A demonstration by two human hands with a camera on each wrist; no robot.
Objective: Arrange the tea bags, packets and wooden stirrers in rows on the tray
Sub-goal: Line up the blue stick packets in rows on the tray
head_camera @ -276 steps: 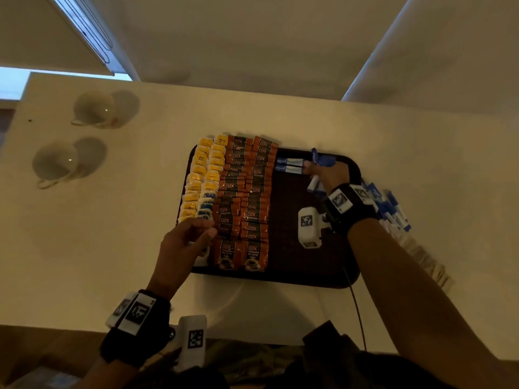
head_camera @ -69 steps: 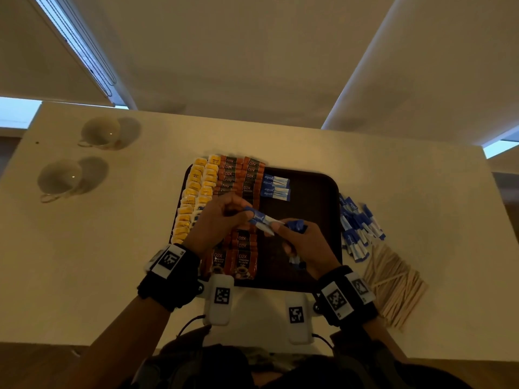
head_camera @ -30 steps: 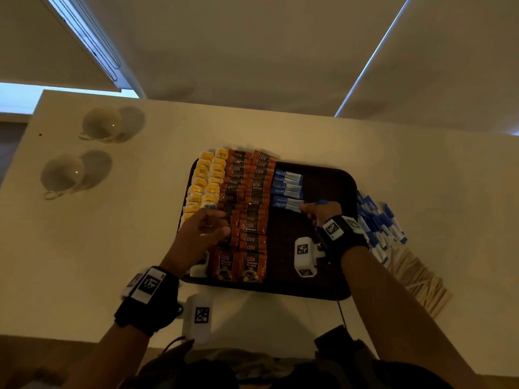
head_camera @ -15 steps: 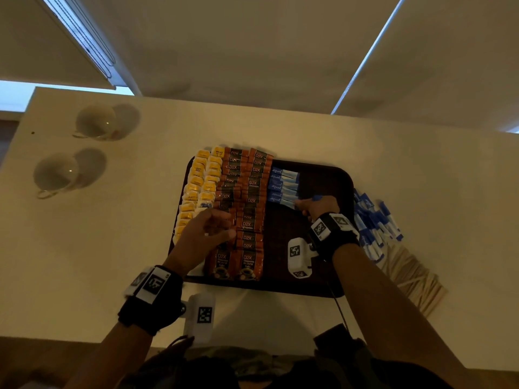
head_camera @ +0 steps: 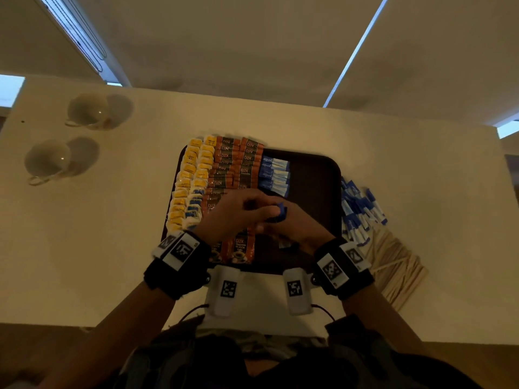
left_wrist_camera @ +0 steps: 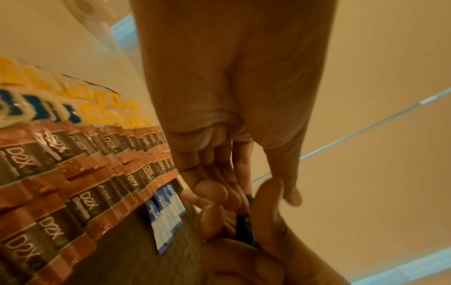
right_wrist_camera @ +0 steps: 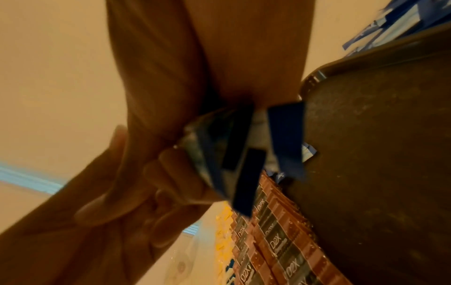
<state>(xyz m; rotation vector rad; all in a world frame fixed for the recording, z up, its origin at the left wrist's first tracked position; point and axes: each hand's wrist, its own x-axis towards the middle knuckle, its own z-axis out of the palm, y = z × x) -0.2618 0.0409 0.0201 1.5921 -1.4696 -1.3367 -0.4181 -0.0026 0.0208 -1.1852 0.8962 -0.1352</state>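
1. Right now a small bunch of blue packets point(head_camera: 279, 213) sits in the right hand point(head_camera: 292, 226), above the middle of the dark tray point(head_camera: 314, 175). Its fingers curl round the bunch.
2. Next to it, the left hand point(head_camera: 238, 211) meets the right one, and its fingertips point(left_wrist_camera: 209, 190) pinch one end of the same bunch.
3. My guess is that a packet could slip out, because a few thin ones are held at once and they fan apart in the right wrist view.
4. A falling packet could land crooked and bump the short blue row point(head_camera: 273, 175) just beyond the hands.
5. Both wrists hang low over the brown packets point(head_camera: 238, 164), so a sleeve band could push those rows.
6. More blue packets point(head_camera: 359, 209) and the wooden stirrers point(head_camera: 393, 262) wait on the table point(head_camera: 112, 248), right of the tray.
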